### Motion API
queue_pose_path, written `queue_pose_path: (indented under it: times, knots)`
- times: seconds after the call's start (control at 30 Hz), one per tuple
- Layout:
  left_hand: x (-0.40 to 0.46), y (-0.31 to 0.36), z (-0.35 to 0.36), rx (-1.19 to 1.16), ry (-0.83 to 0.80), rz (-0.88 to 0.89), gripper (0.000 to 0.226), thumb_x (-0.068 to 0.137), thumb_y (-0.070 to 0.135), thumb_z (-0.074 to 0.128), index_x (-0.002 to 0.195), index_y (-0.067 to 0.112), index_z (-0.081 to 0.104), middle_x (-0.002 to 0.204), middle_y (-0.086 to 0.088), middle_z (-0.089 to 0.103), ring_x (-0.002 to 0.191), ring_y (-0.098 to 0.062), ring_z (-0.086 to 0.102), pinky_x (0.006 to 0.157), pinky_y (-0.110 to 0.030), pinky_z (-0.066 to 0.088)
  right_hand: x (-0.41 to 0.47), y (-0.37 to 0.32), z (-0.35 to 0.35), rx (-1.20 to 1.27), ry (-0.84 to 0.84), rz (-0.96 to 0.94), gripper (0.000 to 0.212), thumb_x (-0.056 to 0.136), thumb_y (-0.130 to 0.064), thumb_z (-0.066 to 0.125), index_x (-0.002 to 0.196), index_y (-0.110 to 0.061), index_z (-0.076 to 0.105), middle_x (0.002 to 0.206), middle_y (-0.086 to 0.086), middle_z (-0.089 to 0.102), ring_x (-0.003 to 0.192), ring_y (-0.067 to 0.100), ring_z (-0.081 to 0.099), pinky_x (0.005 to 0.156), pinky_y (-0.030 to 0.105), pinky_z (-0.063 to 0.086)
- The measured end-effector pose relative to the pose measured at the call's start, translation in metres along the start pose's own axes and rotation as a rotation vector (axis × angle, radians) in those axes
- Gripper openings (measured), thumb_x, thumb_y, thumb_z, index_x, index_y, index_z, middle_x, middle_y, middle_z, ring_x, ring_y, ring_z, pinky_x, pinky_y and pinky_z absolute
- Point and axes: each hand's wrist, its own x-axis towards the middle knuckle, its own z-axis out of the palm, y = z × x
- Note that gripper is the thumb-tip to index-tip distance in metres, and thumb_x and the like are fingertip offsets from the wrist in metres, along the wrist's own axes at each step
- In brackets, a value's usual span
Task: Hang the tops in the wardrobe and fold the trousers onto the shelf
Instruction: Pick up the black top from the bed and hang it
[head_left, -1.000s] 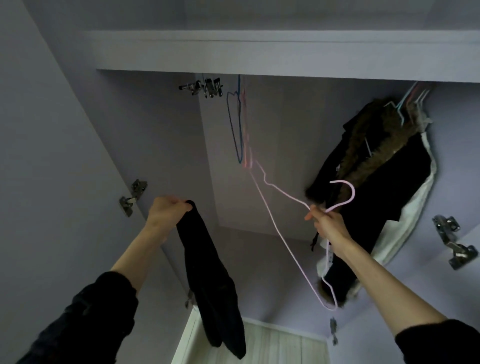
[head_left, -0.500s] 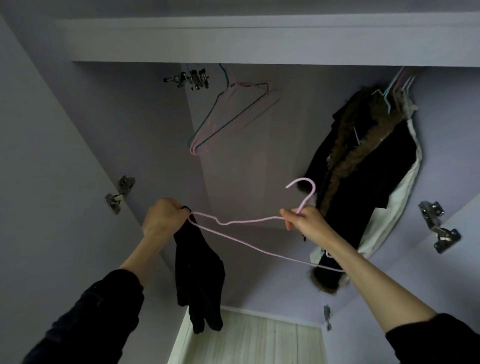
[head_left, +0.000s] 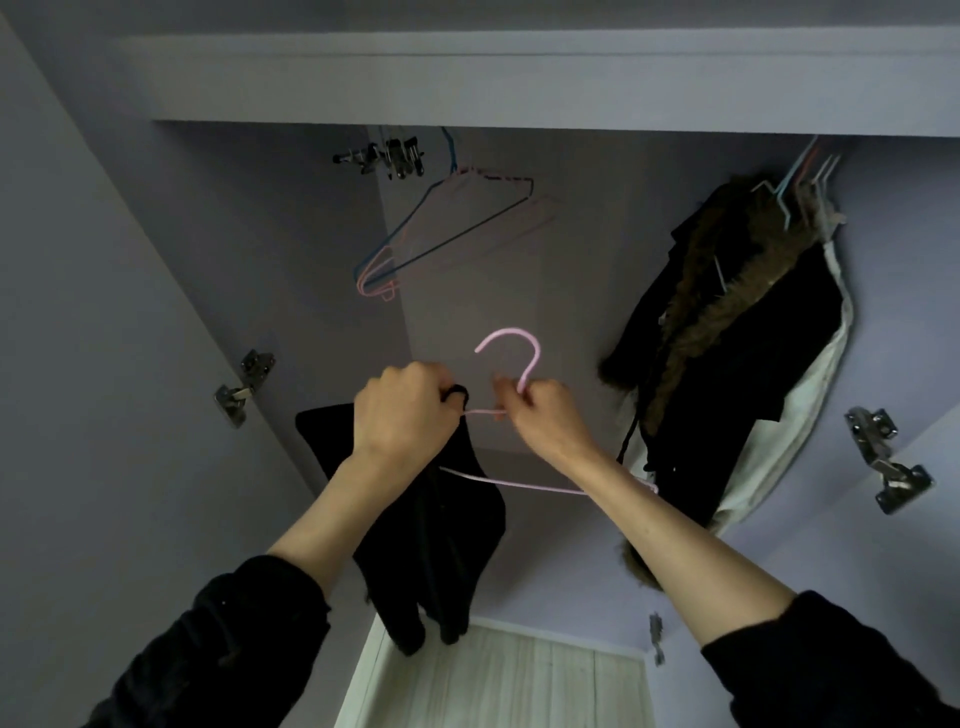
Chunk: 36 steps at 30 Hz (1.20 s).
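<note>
Both forearms are raised into the open wardrobe (head_left: 260, 249), bare from the pushed-back dark sleeves (head_left: 249, 623) to the wrists, and the two hands meet just below the hook of the pink hanger (head_left: 511, 345), the landmark for what follows. The left hand (head_left: 402, 415), just left of the hook, is seen from its back with the fingers (head_left: 441, 387) curled tightly over a bunched edge of the black top (head_left: 441, 545); the fingers hold the cloth at the hanger's left shoulder, though whether they also clasp the wire cannot be told. The top hangs down from that fist, below and left of the hook, with one flap spreading out left behind the wrist and two lobes dangling toward the pale floor (head_left: 519, 675). The right hand (head_left: 545, 415), just right of the hook's base, pinches the hanger's neck between thumb and curled fingers. The hanger's lower bar runs from under the left wrist rightward, passing behind the right forearm. Above and left of the hook, a blue and several pink empty hangers (head_left: 441, 228) are suspended at a slant. Right of the hook hangs a dark fur-trimmed coat (head_left: 727, 338) with a pale lining. Metal hinges (head_left: 244, 387) show on the wardrobe sides far left and far right of the hook.
</note>
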Motion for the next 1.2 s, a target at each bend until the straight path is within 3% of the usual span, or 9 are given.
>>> queue_pose_path:
  times: [0.1, 0.27, 0.4, 0.5, 0.6, 0.7, 0.8, 0.97, 1.2]
  knots:
    - [0.003, -0.007, 0.003, 0.133, 0.026, 0.152, 0.027, 0.094, 0.038, 0.048, 0.107, 0.023, 0.067, 0.112, -0.003, 0.058, 0.108, -0.025, 0.051, 0.090, -0.037, 0.031, 0.005, -0.006, -0.005, 0.133, 0.088, 0.012, 0.053, 0.096, -0.034, 0.048, 0.062, 0.004, 0.061, 0.052, 0.004, 0.058, 0.043, 0.006, 0.043, 0.049, 0.024, 0.031]
    - [0.013, -0.022, -0.003, 0.118, -0.044, 0.324, 0.022, 0.097, 0.033, 0.047, 0.108, 0.021, 0.061, 0.098, -0.004, 0.069, 0.093, -0.030, 0.061, 0.077, -0.031, 0.020, 0.008, -0.010, -0.015, 0.247, 0.139, -0.014, 0.043, 0.094, -0.031, 0.054, 0.069, 0.004, 0.062, 0.048, -0.006, 0.052, 0.045, 0.002, 0.046, 0.052, 0.019, 0.035]
    - [0.026, -0.030, -0.016, 0.146, 0.065, 0.276, 0.019, 0.096, 0.026, 0.049, 0.104, 0.020, 0.065, 0.092, -0.011, 0.070, 0.089, -0.034, 0.062, 0.079, -0.034, 0.022, 0.010, -0.020, -0.022, 0.021, 0.352, -0.397, 0.025, 0.087, -0.033, 0.060, 0.086, -0.008, 0.059, 0.087, 0.000, 0.056, 0.082, 0.009, 0.051, 0.076, 0.020, 0.038]
    - [0.033, -0.042, -0.024, 0.119, 0.118, 0.210, 0.017, 0.095, 0.021, 0.050, 0.098, 0.018, 0.066, 0.091, -0.014, 0.070, 0.087, -0.037, 0.061, 0.077, -0.034, 0.020, 0.002, -0.021, -0.020, -0.112, 0.492, -0.689, 0.019, 0.088, -0.022, 0.054, 0.077, -0.007, 0.059, 0.074, 0.001, 0.057, 0.069, 0.012, 0.050, 0.067, 0.027, 0.038]
    - [0.035, -0.049, -0.027, 0.100, 0.153, 0.201, 0.018, 0.095, 0.021, 0.050, 0.097, 0.018, 0.067, 0.089, -0.014, 0.070, 0.085, -0.038, 0.060, 0.078, -0.035, 0.020, -0.017, -0.007, 0.007, -0.113, 0.120, -0.673, 0.019, 0.089, -0.022, 0.052, 0.081, -0.010, 0.064, 0.073, 0.003, 0.064, 0.064, 0.014, 0.052, 0.061, 0.032, 0.045]
    - [0.032, -0.046, -0.029, 0.089, 0.186, 0.231, 0.016, 0.095, 0.021, 0.051, 0.093, 0.015, 0.067, 0.082, -0.014, 0.070, 0.078, -0.039, 0.060, 0.078, -0.035, 0.020, -0.020, 0.020, 0.042, -0.323, -0.367, -0.411, 0.031, 0.094, -0.028, 0.051, 0.122, -0.018, 0.058, 0.123, 0.001, 0.062, 0.104, 0.014, 0.059, 0.090, 0.032, 0.047]
    - [0.026, -0.050, -0.038, 0.066, 0.233, 0.234, 0.015, 0.094, 0.019, 0.053, 0.089, 0.014, 0.067, 0.077, -0.015, 0.068, 0.076, -0.041, 0.059, 0.073, -0.033, 0.018, -0.012, 0.035, 0.065, -0.426, -0.598, -0.252, 0.050, 0.096, -0.029, 0.048, 0.143, -0.018, 0.035, 0.146, 0.004, 0.042, 0.132, 0.023, 0.042, 0.108, 0.035, 0.035]
    - [0.015, -0.072, -0.056, -0.012, 0.292, 0.175, 0.016, 0.094, 0.017, 0.053, 0.090, 0.014, 0.068, 0.078, -0.011, 0.069, 0.080, -0.038, 0.061, 0.077, -0.029, 0.020, 0.011, 0.056, 0.055, -0.771, -0.590, -0.223, 0.052, 0.097, -0.031, 0.046, 0.145, -0.020, 0.032, 0.151, -0.001, 0.032, 0.131, 0.025, 0.042, 0.102, 0.035, 0.037]
    - [-0.001, -0.130, -0.054, 0.086, 0.203, -0.067, 0.022, 0.097, 0.021, 0.046, 0.101, 0.015, 0.067, 0.087, -0.014, 0.069, 0.088, -0.036, 0.060, 0.083, -0.034, 0.022, 0.039, 0.081, -0.023, -0.768, -0.384, -0.365, 0.015, 0.091, -0.029, 0.058, 0.102, -0.021, 0.063, 0.116, -0.009, 0.059, 0.110, 0.016, 0.055, 0.086, 0.031, 0.046]
